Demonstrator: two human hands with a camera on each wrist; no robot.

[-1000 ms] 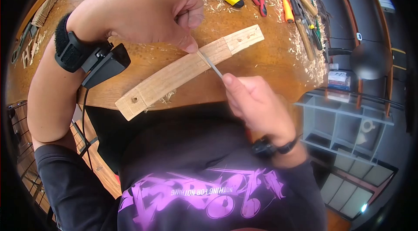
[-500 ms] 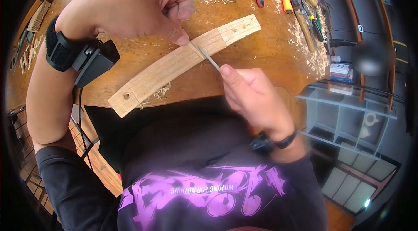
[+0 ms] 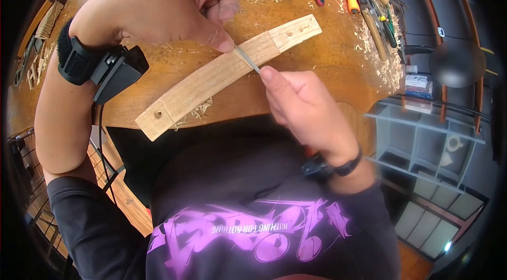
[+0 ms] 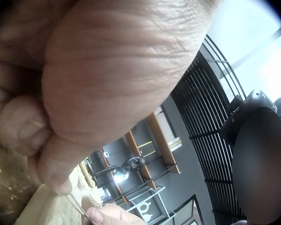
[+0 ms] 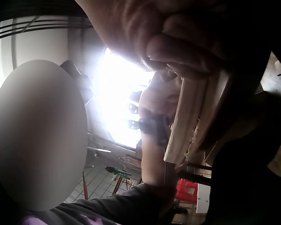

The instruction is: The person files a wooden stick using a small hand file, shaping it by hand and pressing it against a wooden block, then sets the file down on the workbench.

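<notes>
Holding a thin metal tool (image 3: pixel 247 59) across the wooden bar (image 3: pixel 211 79) on the table (image 3: pixel 169 62): gripped by the right hand (image 3: pixel 309 108) beside the bar's near edge, pinched by the left hand (image 3: pixel 182 16) at its far edge.

black shirt (image 3: pixel 211 179), purple print (image 3: pixel 240 238); black wrist straps (image 3: pixel 77 58), boxy camera (image 3: pixel 125 74), cable (image 3: pixel 101 127).
</notes>
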